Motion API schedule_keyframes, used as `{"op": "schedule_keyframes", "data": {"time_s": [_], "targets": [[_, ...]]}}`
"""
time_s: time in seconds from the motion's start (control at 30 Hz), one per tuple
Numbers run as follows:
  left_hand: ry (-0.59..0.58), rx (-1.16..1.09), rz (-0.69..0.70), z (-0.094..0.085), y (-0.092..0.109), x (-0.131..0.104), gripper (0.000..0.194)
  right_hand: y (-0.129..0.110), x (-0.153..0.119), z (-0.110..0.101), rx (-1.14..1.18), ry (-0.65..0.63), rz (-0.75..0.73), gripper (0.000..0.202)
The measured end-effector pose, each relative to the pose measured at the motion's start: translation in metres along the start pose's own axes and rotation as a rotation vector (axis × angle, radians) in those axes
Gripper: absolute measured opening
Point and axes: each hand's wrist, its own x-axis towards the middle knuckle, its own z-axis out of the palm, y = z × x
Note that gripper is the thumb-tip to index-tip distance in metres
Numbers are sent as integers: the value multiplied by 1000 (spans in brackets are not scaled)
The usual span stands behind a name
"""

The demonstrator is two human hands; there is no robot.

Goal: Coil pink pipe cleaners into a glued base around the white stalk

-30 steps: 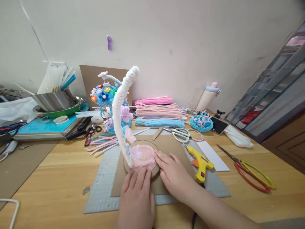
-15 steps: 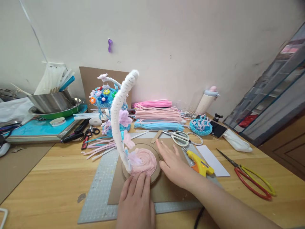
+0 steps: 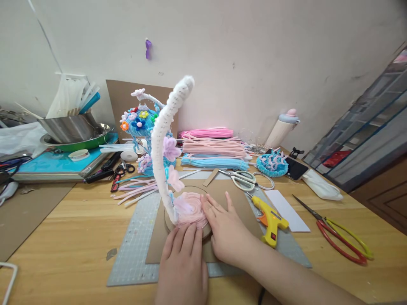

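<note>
A wooden table (image 3: 79, 228) spans the lower half of my view, with a grey cutting mat (image 3: 127, 256) at lower center. On the mat lies a brown cardboard sheet (image 3: 243, 201), and on that, just below the center of the frame, I see a round cardboard disc (image 3: 206, 232).

The tall white stalk (image 3: 159, 148) rises from the left part of the disc. Its long axis runs mostly up the frame, bowing left at mid-height, then leaning toward upper right at the tip. A lilac flower (image 3: 171, 148) and a pale pink flower (image 3: 174, 178) sit along its right side. Nothing of mine grips it; its foot is up and left of my left fingertips, so my left hand (image 3: 183, 269) is the nearer one.

The pink coil (image 3: 197, 207) covers the middle of the disc, right of the stalk's foot. Being round, it gives me no clear long axis. It lies directly above my left fingers, which are extended side by side at its lower edge. From my right hand (image 3: 230, 237) it lies to the left: those fingers are open and fanned, the leftmost tips at its right edge, the outermost apart over the sheet.
</note>
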Motion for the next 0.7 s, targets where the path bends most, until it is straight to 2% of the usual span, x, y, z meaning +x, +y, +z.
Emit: {"op": "schedule_keyframes", "data": {"time_s": [0.17, 0.27, 0.5, 0.7], "targets": [[-19, -12, -30, 0, 2, -1, 44, -11, 3, -7, -82, -52, 3, 88], [-25, -18, -33, 1, 2, 0, 44, -11, 2, -9, -72, -34, -9, 86], [-74, 33, 9, -4, 3, 0, 43, -4, -1, -6, -4, 42, -17, 85], [-107, 56, 90, -7, -4, -7, 45, 12, -9, -8, 164, 25, 19, 94]]}}
